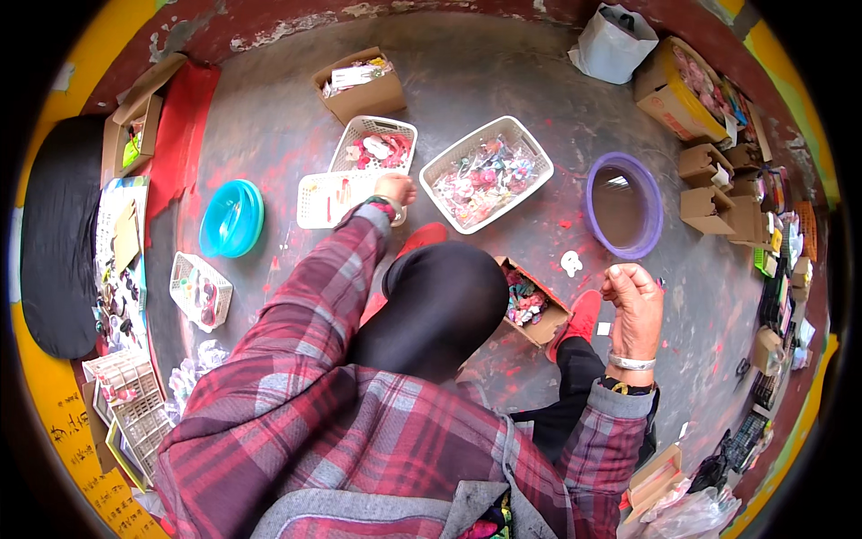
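Note:
My left hand (395, 189) reaches over the right side of a shallow white basket (310, 218) with a few small red pieces in it. Its fingers are curled closed, and I cannot make out anything in them. Out to the right, above the floor, my right hand (636, 310) has thumb and fingertips drawn together; whatever they may pinch is too small to see. A silver bracelet (631, 363) circles that wrist. Between the hands stands a larger white basket (435, 176) of small wrapped pink and clear pieces. An open cardboard box (549, 332) of colourful pieces sits by my right shoe.
Behind the shallow basket are another white basket (339, 153) and a cardboard box (373, 97). A purple basin (660, 208) of dark water stands at the right, teal basins (224, 218) at the left. Boxes line the right wall. A white piece (571, 262) lies on the floor.

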Demonstrator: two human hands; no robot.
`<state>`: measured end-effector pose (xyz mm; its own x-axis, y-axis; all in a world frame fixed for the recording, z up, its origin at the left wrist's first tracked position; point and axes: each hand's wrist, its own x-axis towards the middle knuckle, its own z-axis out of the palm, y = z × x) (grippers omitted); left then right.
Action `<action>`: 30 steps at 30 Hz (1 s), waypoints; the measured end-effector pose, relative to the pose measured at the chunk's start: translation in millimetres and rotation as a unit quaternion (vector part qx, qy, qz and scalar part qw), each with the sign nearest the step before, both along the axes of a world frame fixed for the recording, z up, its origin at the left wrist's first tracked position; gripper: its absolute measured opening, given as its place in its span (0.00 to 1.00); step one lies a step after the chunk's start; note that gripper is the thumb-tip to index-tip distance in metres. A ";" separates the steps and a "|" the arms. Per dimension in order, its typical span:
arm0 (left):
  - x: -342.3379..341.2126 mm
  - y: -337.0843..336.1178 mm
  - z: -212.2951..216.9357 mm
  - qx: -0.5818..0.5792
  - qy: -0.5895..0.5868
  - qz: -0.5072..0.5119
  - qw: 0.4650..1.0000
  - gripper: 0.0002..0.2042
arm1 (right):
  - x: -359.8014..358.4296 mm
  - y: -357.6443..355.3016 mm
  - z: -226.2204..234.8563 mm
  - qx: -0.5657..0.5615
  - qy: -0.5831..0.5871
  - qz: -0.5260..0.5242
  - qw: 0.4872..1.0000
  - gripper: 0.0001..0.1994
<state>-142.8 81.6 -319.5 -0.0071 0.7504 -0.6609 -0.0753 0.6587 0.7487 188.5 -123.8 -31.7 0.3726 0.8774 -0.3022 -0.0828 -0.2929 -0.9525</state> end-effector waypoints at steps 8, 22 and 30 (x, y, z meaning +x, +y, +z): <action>-158.6 -51.2 52.0 0.087 0.100 0.130 0.983 0.06 | -5.7 -3.7 -2.9 -0.027 -0.004 0.027 0.999 0.06; -146.4 -62.8 10.1 0.138 0.452 -0.122 0.872 0.14 | -15.7 5.7 -20.4 -0.065 -0.015 0.060 0.996 0.07; -105.0 -38.1 20.9 0.179 0.582 -0.360 0.707 0.11 | -22.0 13.6 -21.5 -0.072 -0.036 0.069 0.994 0.06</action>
<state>-247.7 43.5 -298.5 0.0801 0.9541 -0.2887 0.9872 -0.0358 0.1554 166.5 -110.2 -53.2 0.2773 0.8714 -0.4047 0.0340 -0.4299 -0.9023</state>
